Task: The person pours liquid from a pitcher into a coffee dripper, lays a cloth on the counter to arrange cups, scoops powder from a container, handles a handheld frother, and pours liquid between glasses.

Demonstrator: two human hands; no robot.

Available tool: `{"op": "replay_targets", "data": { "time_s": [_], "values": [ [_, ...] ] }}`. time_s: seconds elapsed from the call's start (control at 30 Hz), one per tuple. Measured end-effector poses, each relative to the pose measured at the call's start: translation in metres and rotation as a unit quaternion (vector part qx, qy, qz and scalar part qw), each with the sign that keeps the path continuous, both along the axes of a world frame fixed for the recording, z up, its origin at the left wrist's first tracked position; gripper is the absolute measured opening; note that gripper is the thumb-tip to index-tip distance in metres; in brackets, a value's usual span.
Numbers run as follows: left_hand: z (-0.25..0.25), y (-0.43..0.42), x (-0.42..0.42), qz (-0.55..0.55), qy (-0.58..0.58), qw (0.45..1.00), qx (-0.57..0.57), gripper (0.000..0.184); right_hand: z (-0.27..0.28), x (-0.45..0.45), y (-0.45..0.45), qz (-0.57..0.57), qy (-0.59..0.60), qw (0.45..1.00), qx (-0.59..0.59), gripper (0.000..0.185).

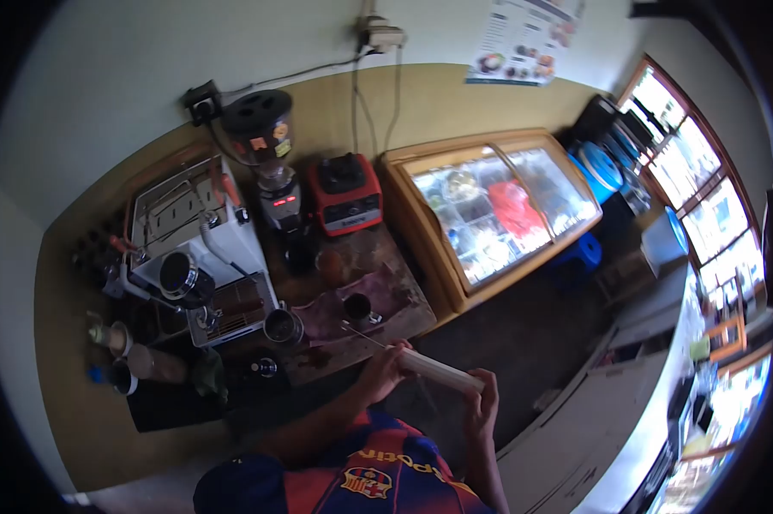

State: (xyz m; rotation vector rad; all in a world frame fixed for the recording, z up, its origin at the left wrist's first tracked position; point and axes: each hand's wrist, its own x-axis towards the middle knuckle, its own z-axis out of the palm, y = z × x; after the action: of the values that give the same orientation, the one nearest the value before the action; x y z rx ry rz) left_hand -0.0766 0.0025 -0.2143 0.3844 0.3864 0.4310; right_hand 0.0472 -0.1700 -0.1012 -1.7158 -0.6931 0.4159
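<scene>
A long pale object (442, 370), like a narrow box or stack, is held between my two hands in front of my chest. My left hand (482, 396) grips its right end. My right hand (385, 370) is closed round its left end, and a thin metal stem (365, 335) sticks out from that hand towards the counter. Just beyond the stem, a dark metal cup (358, 307) stands on a purple cloth (322, 319). Another metal cup (283, 327) is left of it.
Espresso machine (189, 224), coffee grinder (279, 201) and red blender base (345, 195) stand along the wall. A wood-framed glass-topped chest (489, 214) is at the right of the wooden counter (421, 310). White cabinets (575, 428) line the right side.
</scene>
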Motion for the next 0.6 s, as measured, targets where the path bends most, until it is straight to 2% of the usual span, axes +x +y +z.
{"op": "replay_targets", "data": {
  "time_s": [0.03,0.13,0.23,0.33,0.43,0.6],
  "values": [
    [0.001,0.003,0.010,0.001,-0.008,0.999,-0.054,0.028,0.008,0.009,0.010,-0.004,-0.015,1.000,-0.007,0.030],
    [-0.002,0.014,0.034,0.000,-0.036,0.996,-0.087,0.027,0.018,0.043,0.033,0.060,-0.116,0.988,-0.082,0.028],
    [-0.001,0.028,0.052,0.014,-0.074,0.990,-0.116,0.029,0.039,0.059,0.069,0.105,-0.228,0.965,-0.078,0.031],
    [-0.001,0.038,0.062,0.071,-0.117,0.973,-0.186,0.028,0.059,0.071,0.106,0.170,-0.253,0.949,-0.083,0.034],
    [0.009,0.047,0.063,0.117,-0.132,0.964,-0.200,0.028,0.064,0.081,0.132,0.237,-0.249,0.935,-0.084,0.035],
    [-0.002,0.056,0.066,0.192,-0.139,0.952,-0.192,0.031,0.065,0.090,0.164,0.307,-0.258,0.912,-0.085,0.039]
  ]
}}
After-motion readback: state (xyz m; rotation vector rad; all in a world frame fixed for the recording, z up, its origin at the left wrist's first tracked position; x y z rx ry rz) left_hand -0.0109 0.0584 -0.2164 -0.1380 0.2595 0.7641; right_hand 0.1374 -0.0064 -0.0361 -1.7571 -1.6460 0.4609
